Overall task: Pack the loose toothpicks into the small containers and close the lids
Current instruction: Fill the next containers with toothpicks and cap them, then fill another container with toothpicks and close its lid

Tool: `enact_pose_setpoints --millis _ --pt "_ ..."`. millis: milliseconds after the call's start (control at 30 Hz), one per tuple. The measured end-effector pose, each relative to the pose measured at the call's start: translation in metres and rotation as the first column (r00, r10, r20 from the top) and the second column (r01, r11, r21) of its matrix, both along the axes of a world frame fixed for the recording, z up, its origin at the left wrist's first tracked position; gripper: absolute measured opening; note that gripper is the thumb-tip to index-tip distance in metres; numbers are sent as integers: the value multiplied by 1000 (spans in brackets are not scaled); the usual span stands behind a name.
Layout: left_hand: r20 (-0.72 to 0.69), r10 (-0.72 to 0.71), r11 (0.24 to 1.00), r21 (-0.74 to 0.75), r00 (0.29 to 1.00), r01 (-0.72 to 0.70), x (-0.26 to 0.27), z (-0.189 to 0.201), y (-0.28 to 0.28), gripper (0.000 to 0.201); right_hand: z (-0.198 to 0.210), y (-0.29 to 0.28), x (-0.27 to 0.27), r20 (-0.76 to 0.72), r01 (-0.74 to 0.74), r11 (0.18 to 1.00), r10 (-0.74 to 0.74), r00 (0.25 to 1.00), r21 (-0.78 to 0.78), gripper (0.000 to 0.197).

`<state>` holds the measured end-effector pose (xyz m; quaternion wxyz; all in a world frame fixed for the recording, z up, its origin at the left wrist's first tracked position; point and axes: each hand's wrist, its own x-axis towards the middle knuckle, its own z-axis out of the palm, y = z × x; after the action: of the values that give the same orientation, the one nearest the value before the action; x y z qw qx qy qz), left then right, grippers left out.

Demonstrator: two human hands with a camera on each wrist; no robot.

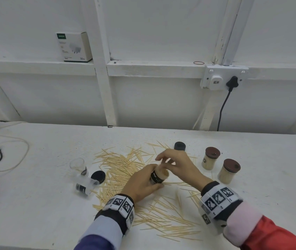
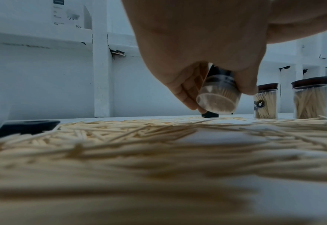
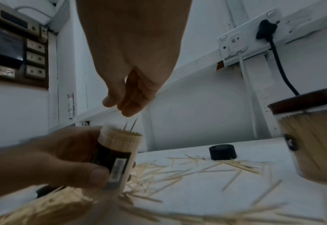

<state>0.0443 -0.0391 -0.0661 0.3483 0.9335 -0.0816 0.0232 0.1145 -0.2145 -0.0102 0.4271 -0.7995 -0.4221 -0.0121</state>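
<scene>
Left hand [image 1: 141, 184] was wrapped around a small clear container [image 1: 159, 175] with a black label, thumb on one side and fingers on the other, holding it tilted just above the counter [image 1: 44, 204]. It was already packed with toothpicks up to the mouth, no lid on it. Right hand [image 1: 178, 165] hovered right over the opening with its fingers [image 3: 127, 105] loosely bunched and pointing down; a couple of toothpicks [image 3: 129, 126] stuck up out of the pack just under the fingertips, but I honestly couldn't tell if the hand was pinching them or had let go.

Loose toothpicks [image 1: 122, 165] were scattered all over the counter under and around both hands. Two black lids sat loose, one [image 1: 179, 146] behind the right hand and one [image 1: 98, 177] off to the left. Next to that left one were two empty clear containers, one upright [image 1: 77, 165] and one lying on its side [image 1: 85, 186]. Over on the right stood two full containers with brown lids on [image 1: 210, 160] [image 1: 228, 170].
</scene>
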Motion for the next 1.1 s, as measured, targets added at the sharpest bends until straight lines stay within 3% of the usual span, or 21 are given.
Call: enact_pose_setpoints --millis 133,233,333,400,467,533,633,967,1100 --pt "53 41 997 -72 998 -37 -3 5 -2 58 23 8 8 -86 25 994 -16 996 107 16" --pt "85 109 986 -136 990 -97 -4 8 -1 58 26 8 30 -47 190 975 -186 981 114 17" --pt "86 150 977 -168 985 -134 -6 10 -1 60 14 5 66 38 386 906 -385 922 -176 25" --pt "82 161 973 -180 983 -145 -7 11 -1 63 0 3 87 23 376 777 -424 905 -505 44" --pt "83 186 967 -194 979 -167 -8 12 -2 66 -14 3 100 9 324 620 -455 890 -715 58" --pt "104 213 961 -204 971 -189 -8 12 -2 68 -26 2 106 35 347 522 -516 856 -779 61" --pt "118 214 962 -198 970 -188 -6 9 0 67 -37 1 109 60 395 463 -586 808 -794 54" --pt "83 174 980 -107 981 -165 -1 -3 3 64 -42 -2 107 107 465 573 -548 830 -675 38" --pt "73 186 980 -91 980 -179 0 -2 4 62 -29 5 103 -13 455 713 -545 838 -534 48"
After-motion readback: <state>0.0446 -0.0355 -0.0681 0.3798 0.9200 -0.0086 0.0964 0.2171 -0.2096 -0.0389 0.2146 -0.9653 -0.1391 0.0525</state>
